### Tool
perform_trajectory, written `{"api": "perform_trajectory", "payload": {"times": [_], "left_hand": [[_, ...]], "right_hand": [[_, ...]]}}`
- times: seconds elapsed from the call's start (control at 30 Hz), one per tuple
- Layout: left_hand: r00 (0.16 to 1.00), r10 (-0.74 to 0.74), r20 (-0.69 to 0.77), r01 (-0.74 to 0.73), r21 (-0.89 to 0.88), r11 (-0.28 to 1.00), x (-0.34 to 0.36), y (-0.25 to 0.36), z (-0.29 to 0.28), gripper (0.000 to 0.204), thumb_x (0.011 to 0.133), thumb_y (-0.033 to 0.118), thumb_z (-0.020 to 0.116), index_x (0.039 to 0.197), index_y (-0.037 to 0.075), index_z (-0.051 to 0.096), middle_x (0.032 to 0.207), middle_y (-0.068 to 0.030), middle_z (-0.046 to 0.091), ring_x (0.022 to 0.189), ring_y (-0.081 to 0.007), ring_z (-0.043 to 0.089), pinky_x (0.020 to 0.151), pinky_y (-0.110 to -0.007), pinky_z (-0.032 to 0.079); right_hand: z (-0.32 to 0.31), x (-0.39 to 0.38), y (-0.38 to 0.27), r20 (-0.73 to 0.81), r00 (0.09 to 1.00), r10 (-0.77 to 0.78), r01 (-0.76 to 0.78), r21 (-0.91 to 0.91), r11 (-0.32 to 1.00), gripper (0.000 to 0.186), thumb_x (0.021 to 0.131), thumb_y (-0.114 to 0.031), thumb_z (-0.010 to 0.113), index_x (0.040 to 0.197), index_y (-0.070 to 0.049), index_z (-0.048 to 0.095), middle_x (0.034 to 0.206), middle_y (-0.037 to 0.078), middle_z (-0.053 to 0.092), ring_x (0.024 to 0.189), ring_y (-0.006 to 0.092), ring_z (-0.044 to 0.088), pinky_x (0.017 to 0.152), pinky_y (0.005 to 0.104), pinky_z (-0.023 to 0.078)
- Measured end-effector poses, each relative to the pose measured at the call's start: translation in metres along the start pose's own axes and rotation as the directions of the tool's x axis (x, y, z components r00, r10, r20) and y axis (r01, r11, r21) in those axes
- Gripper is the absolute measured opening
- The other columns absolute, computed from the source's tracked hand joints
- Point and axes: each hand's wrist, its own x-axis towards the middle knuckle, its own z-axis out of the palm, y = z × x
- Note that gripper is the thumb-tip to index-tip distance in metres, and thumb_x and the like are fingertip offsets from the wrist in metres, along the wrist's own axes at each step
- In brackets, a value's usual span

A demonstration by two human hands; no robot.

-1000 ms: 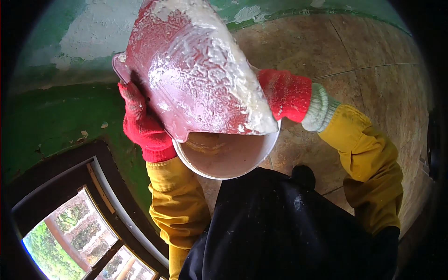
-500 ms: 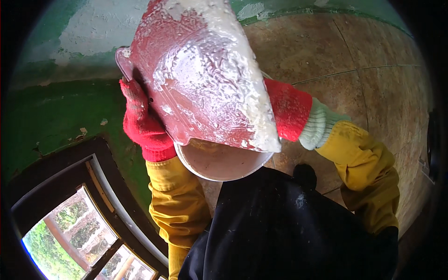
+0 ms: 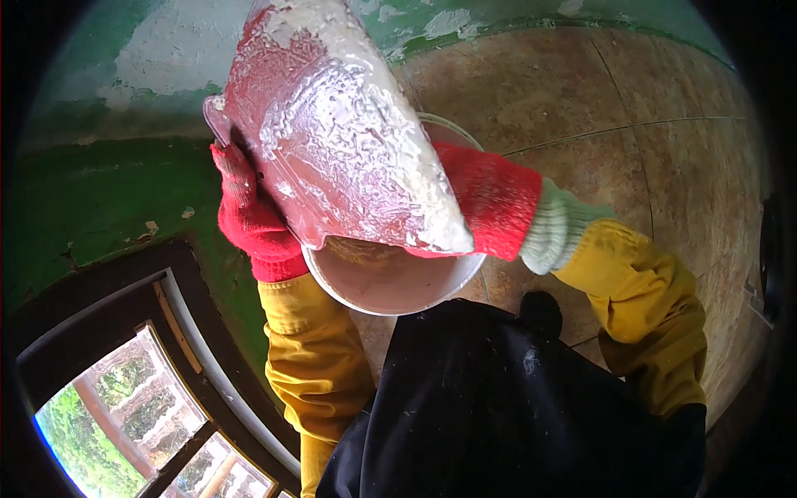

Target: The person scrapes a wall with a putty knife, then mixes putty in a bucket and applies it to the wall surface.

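A dark red putty board (image 3: 282, 158), coated with wet white putty (image 3: 349, 141), is tilted above a white bucket (image 3: 390, 286). The putty lies thickest along the board's right edge. At the board's left side, my left hand (image 3: 249, 207), in a red glove, grips it with the thumb by a small raised tab (image 3: 217, 118). My right hand, also red-gloved, reaches in from the right behind the board, over the bucket. Only its wrist and back (image 3: 490, 199) show; the fingers, and anything they hold, are hidden. Most of the bucket's mouth is covered by the board.
A green wall (image 3: 91, 195) with peeling paint and bare pale patches runs along the left and back. A dark-framed window (image 3: 124, 407) stands at lower left. Brown floor tiles (image 3: 573, 91) extend to the right. My dark apron (image 3: 490, 398) hangs below the bucket, beside a dark shoe (image 3: 541, 314).
The board has shifted slightly left, uncovering more of the bucket's far rim. My right hand has moved a little left, further behind the board. My left hand keeps its hold.
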Motion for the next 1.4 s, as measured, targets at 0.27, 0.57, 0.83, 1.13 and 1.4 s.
{"api": "perform_trajectory", "payload": {"times": [0.27, 0.57, 0.83, 1.13, 1.4], "left_hand": [[1.000, 0.005, -0.006, -0.005, -0.020, 1.000, 0.007, 0.005, -0.020, 0.046, 0.095, 0.034, 0.043, 0.124, -0.002, 0.048, 0.122, -0.0105, 0.052, 0.109, -0.0196, 0.050, 0.094, -0.035, 0.040], [0.998, -0.056, 0.016, 0.058, -0.203, 0.977, 0.017, -0.001, -0.087, 0.053, 0.092, 0.043, 0.042, 0.135, 0.011, 0.036, 0.134, -0.0100, 0.042, 0.119, -0.0307, 0.044, 0.099, -0.048, 0.036], [0.999, -0.033, -0.009, 0.030, -0.250, 0.968, 0.014, -0.009, -0.085, 0.048, 0.094, 0.037, 0.042, 0.129, 0.003, 0.042, 0.128, -0.0095, 0.047, 0.113, -0.0222, 0.048, 0.096, -0.037, 0.039], [0.952, 0.022, -0.306, 0.092, 0.353, 0.931, -0.022, -0.003, -0.112, 0.051, 0.095, 0.040, 0.041, 0.122, -0.002, 0.048, 0.110, -0.0073, 0.053, 0.098, -0.0149, 0.050, 0.084, -0.028, 0.040], [0.939, 0.007, -0.345, 0.217, 0.604, 0.767, -0.047, 0.010, -0.074, 0.064, 0.093, 0.052, 0.035, 0.121, -0.003, 0.049, 0.108, -0.0092, 0.057, 0.097, -0.0148, 0.050, 0.087, -0.029, 0.039]], "right_hand": [[0.054, 0.006, 0.018, -0.257, 0.959, -0.121, 0.047, -0.277, 0.960, 0.032, 0.088, -0.016, 0.053, 0.118, -0.006, 0.051, 0.106, 0.010, 0.061, 0.100, 0.0214, 0.058, 0.085, 0.0348, 0.047], [0.067, 0.030, -0.003, 0.179, 0.979, 0.100, 0.204, -0.801, -0.562, 0.011, 0.072, -0.015, 0.054, 0.079, -0.007, 0.059, 0.066, 0.009, 0.058, 0.061, 0.0216, 0.060, 0.049, 0.0342, 0.046], [0.060, 0.036, 0.029, 0.264, 0.946, 0.189, 0.324, -0.763, -0.559, 0.012, 0.074, -0.015, 0.051, 0.080, -0.007, 0.058, 0.073, 0.009, 0.058, 0.067, 0.0236, 0.058, 0.058, 0.0336, 0.047], [0.038, 0.045, -0.012, 0.409, 0.912, 0.027, 0.388, -0.842, -0.375, 0.012, 0.078, -0.010, 0.052, 0.090, -0.007, 0.056, 0.084, 0.010, 0.060, 0.079, 0.0244, 0.061, 0.070, 0.0344, 0.050], [0.049, 0.043, -0.018, 0.234, 0.934, 0.270, 0.318, -0.888, -0.331, 0.014, 0.078, -0.011, 0.052, 0.091, -0.007, 0.057, 0.085, 0.011, 0.060, 0.080, 0.0269, 0.060, 0.070, 0.0371, 0.049]]}}
